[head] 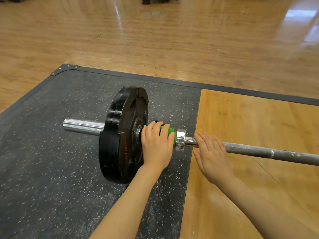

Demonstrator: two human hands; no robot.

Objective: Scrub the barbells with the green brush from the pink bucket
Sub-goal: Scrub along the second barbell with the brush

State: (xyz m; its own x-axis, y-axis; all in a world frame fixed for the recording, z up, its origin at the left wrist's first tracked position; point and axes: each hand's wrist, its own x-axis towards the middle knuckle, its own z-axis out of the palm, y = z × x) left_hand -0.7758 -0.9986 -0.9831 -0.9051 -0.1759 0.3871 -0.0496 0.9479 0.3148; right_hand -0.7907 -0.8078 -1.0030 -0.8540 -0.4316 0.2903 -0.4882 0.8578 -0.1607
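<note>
Green brush (pixel 168 131) gripped by left hand (pixel 156 145) against barbell (pixel 259 150)

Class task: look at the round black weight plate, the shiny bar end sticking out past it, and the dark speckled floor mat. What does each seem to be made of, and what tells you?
Round black weight plate: probably painted or coated iron; glossy, with chipped-looking edges.
Shiny bar end: polished, likely chromed steel; mirror-like highlights.
Dark speckled floor mat: apparently rubber; matte, with pale flecks.

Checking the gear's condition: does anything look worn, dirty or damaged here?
Yes. The barbell shaft carries patchy white residue, and the black plate has a chipped, notched rim at its top. Nothing looks spilled.
</note>
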